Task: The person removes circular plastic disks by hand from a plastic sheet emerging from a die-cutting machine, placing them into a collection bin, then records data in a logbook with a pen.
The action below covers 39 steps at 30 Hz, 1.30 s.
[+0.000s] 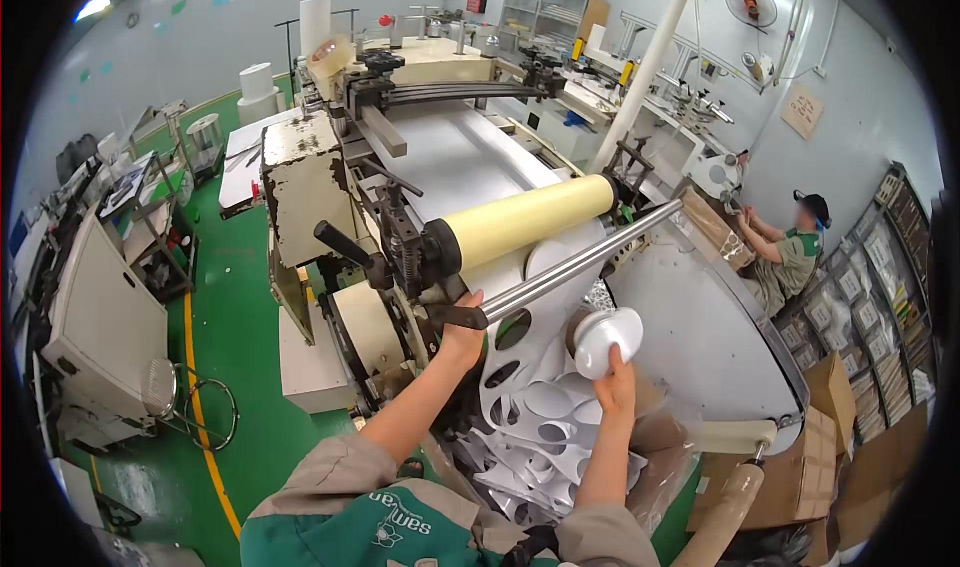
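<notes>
My right hand (617, 385) is closed on a small stack of white discs (607, 341), held up right of the machine's front. Beside the black bracket at the left end of the steel bar (580, 264), my left hand (464, 339) is raised, its fingers partly hidden behind the bracket, so its grip is unclear. Just above the bar lies a yellow roller (530, 219). A white sheet with round holes (512, 367) hangs below the roller. Under my hands, more punched white scrap (540, 447) is heaped in a clear plastic bag (665, 462).
A co-worker (795, 252) sits at the right beside shelves (880, 297). Cardboard boxes (820, 437) stand at the lower right. A cream cabinet (105, 317) and a round wire stool (210, 412) are on the left. A white pole (650, 62) rises behind the machine.
</notes>
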Motion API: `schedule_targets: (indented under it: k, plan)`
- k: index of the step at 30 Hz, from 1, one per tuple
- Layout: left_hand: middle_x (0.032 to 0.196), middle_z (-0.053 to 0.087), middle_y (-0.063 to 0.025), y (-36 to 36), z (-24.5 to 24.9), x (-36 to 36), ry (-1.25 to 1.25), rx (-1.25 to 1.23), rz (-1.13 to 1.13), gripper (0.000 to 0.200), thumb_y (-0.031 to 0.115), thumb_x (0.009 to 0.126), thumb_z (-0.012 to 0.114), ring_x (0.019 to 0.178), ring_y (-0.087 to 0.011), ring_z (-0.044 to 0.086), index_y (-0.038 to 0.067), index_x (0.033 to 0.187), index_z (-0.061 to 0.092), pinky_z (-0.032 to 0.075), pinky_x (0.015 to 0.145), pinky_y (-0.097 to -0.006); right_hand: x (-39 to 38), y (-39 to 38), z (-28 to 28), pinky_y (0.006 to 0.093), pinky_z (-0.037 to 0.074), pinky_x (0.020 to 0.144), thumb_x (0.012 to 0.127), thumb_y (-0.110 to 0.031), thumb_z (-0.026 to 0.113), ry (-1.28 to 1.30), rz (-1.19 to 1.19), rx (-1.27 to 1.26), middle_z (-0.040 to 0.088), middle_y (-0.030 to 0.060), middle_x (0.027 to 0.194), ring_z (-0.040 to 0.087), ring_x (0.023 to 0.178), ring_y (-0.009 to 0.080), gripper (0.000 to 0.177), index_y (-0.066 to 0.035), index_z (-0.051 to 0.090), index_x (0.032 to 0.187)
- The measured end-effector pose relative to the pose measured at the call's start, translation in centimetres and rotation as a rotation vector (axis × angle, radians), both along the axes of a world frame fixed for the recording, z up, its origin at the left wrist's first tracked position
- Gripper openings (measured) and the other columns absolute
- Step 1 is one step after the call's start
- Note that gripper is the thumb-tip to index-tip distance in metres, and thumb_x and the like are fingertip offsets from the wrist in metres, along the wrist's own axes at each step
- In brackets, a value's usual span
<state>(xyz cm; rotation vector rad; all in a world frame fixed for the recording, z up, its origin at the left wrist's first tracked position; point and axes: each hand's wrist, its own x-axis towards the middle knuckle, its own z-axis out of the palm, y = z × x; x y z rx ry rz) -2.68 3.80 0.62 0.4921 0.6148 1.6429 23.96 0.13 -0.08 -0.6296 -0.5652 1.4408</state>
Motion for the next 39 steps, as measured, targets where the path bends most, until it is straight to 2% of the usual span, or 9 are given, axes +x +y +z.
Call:
schedule_targets:
  k: [4,7,10,18,22,26,31,36,39]
  plan:
    - [0.072,0.043,0.002,-0.3,1.6,0.4,-0.186,-0.083,-0.042,0.011,0.017,0.086,0.053,0.067,-0.0094,0.042,0.01,0.079,0.047,0.035,0.066,-0.0261,-4.6,1.7,3.9,0.034,0.041,0.091,0.081,-0.007,0.06,-0.338,0.103,0.101,0.053,0.0092,0.112,0.051,0.104,0.0204,0.042,0.0,0.043,0.119]
    - [0.098,0.058,-0.0014,-1.4,0.6,1.3,-0.077,-0.142,-0.131,0.018,0.015,0.085,0.053,0.092,-0.0135,0.054,0.009,0.102,0.054,0.044,0.075,-0.0296,-7.9,3.0,4.7,0.033,0.042,0.089,0.078,-0.008,0.064,-0.403,0.197,-0.028,0.052,0.0133,0.111,0.052,0.103,0.0213,0.049,0.007,0.039,0.117]
    - [0.105,0.057,-0.0032,-2.4,-1.6,1.5,0.079,-0.114,-0.255,0.025,0.018,0.089,0.048,0.096,-0.0147,0.054,0.004,0.11,0.05,0.044,0.084,-0.0306,-8.6,4.0,3.5,0.0333,0.043,0.087,0.078,-0.008,0.064,-0.512,0.391,-0.025,0.053,0.0139,0.108,0.052,0.1,0.0205,0.045,0.007,0.041,0.114]
    - [0.121,0.048,-0.0121,-1.1,-0.8,0.8,-0.03,-0.182,-0.18,0.036,0.018,0.089,0.047,0.112,-0.0235,0.048,0.0,0.12,0.04,0.04,0.094,-0.034,0.9,0.9,-3.4,0.0433,0.038,0.095,0.084,-0.019,0.057,0.441,-0.03,-0.14,0.049,0.0092,0.121,0.048,0.11,0.024,0.042,-0.005,0.043,0.12]
    - [0.096,0.058,-0.0024,-0.5,1.3,0.9,-0.047,-0.045,-0.069,0.023,0.021,0.084,0.055,0.089,-0.0122,0.055,0.006,0.101,0.054,0.044,0.079,-0.0277,0.8,-0.5,0.1,0.0392,0.043,0.091,0.084,-0.015,0.057,0.138,-0.126,-0.046,0.05,0.0088,0.118,0.051,0.107,0.0227,0.041,-0.004,0.042,0.121]
    - [0.08,0.056,0.0025,0.9,-0.4,0.1,-0.094,-0.054,-0.121,0.017,0.021,0.084,0.056,0.073,-0.01,0.051,0.009,0.097,0.055,0.035,0.063,-0.0253,-3.0,0.6,3.9,0.0292,0.04,0.085,0.079,-0.011,0.063,-0.255,-0.055,0.042,0.051,0.008,0.111,0.05,0.098,0.0175,0.047,0.003,0.041,0.118]
    - [0.102,0.056,-0.001,-1.1,-1.3,1.7,-0.077,-0.113,-0.138,0.022,0.02,0.087,0.052,0.094,-0.0122,0.052,0.008,0.105,0.052,0.041,0.079,-0.0267,-6.9,4.0,4.2,0.0267,0.046,0.078,0.078,-0.009,0.065,-0.707,0.102,-0.046,0.057,0.0091,0.101,0.056,0.089,0.0158,0.04,0.004,0.046,0.112]
    - [0.113,0.055,-0.0053,-4.3,-2.4,2.7,0.046,-0.136,-0.274,0.029,0.024,0.09,0.046,0.103,-0.0139,0.052,0.003,0.109,0.05,0.039,0.088,-0.0294,-7.2,4.1,0.6,0.0289,0.047,0.079,0.078,-0.012,0.065,-0.536,0.308,-0.122,0.057,0.0093,0.102,0.056,0.094,0.0169,0.04,0.003,0.048,0.111]
    - [0.118,0.052,-0.0083,-4.9,0.4,2.3,0.105,-0.095,-0.309,0.032,0.024,0.09,0.047,0.107,-0.0159,0.05,0.001,0.111,0.049,0.039,0.089,-0.0296,-6.0,1.2,-0.2,0.0325,0.043,0.087,0.082,-0.015,0.061,-0.053,0.202,-0.03,0.055,0.0099,0.107,0.053,0.099,0.0215,0.042,0.004,0.044,0.115]
